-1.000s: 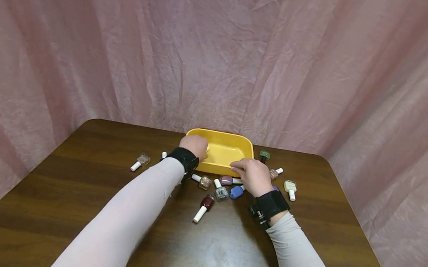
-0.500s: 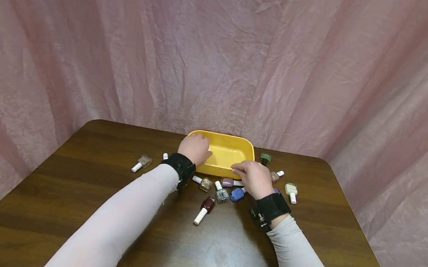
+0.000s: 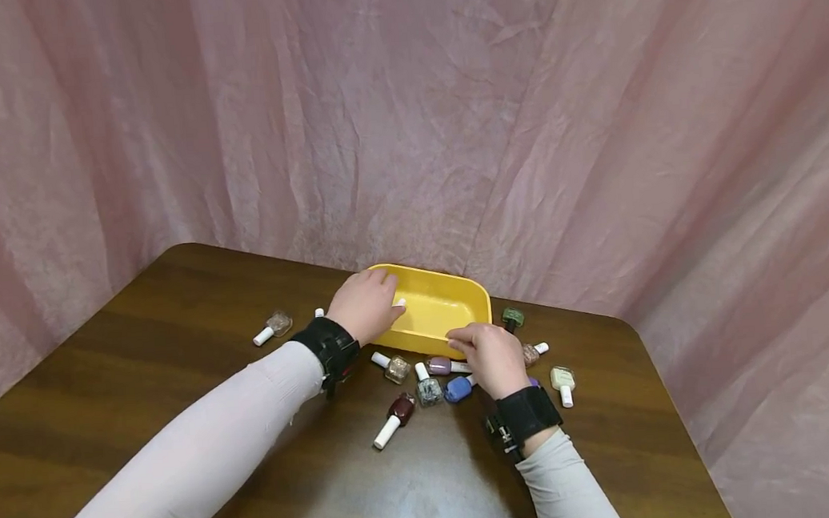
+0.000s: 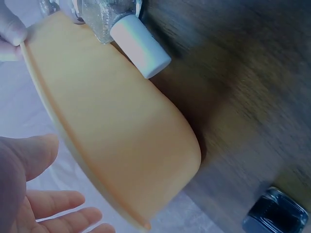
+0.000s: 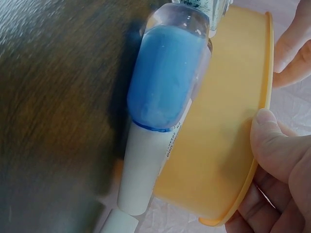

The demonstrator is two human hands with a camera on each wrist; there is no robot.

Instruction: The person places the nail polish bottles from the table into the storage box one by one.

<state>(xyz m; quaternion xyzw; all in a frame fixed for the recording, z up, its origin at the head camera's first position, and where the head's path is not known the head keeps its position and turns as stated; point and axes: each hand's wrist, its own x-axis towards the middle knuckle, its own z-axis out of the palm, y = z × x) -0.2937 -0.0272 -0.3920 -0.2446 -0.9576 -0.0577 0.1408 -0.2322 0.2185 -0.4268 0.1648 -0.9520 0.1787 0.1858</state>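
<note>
A yellow plastic bin [image 3: 415, 341] stands near the back edge of the table. My left hand [image 3: 365, 304] is over the bin's left end, its fingers spread and holding nothing in the left wrist view. Just beyond its thumb, the white cap [image 3: 399, 302] of a nail polish bottle shows inside the bin; the rest is hidden. My right hand [image 3: 495, 359] pinches the front rim near the right end, thumb outside and fingers inside. In front of the bin lie a blue nail polish bottle [image 3: 458, 389], a mauve one [image 3: 440, 365], a gold glitter one [image 3: 396, 369] and a grey glitter one [image 3: 429, 391].
A dark red nail polish bottle [image 3: 401, 408] lies nearer the front. To the right are a green bottle [image 3: 513, 317], a pinkish glitter bottle [image 3: 530, 354] and a cream bottle [image 3: 562, 378]. On the left lies a clear glitter bottle [image 3: 279, 323]. A pink curtain [image 3: 404, 115] hangs behind the table.
My left hand has opened its fingers and drawn back leftward from inside the bin, and the white cap now shows there. My right hand keeps its grip on the rim.
</note>
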